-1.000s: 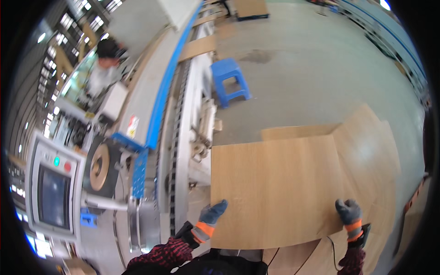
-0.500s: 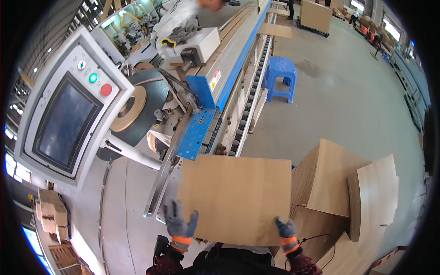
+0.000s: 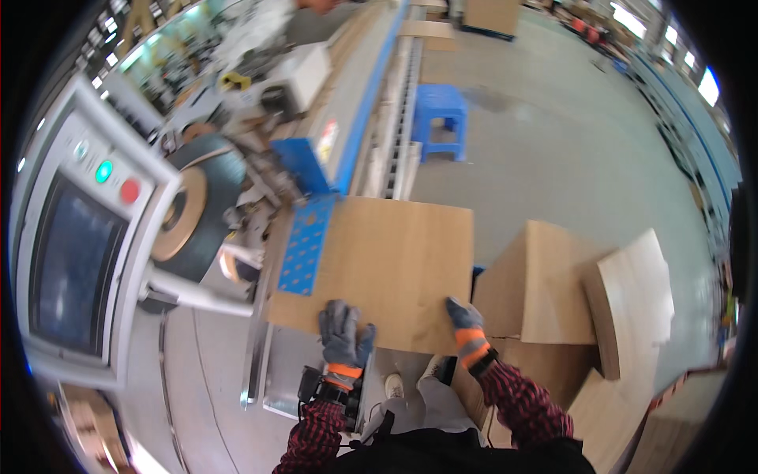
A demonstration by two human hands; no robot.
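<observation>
A flat, light wood-grain panel (image 3: 387, 268) lies partly over the blue perforated plate (image 3: 305, 246) at the near end of a long machine. My left hand (image 3: 343, 336), in a grey glove with an orange cuff, rests at the panel's near edge. Its fingers stretch forward over the surface and the thumb stands apart. At the near right corner, my right hand (image 3: 469, 325) in a matching glove grips the panel's edge. Part of it lies on top, while the fingers underneath are hidden.
Left of the panel stands a control console (image 3: 83, 229) with a dark screen, near a large tape reel (image 3: 183, 213). Stacked wood panels (image 3: 564, 284) sit at the right. A blue stool (image 3: 440, 118) stands beyond, beside a roller track (image 3: 401, 118). Another person (image 3: 260, 31) is across the machine.
Both hands have moved forward with the panel, which now reaches further along the blue plate. The camera view has shifted, and my feet now show below the panel.
</observation>
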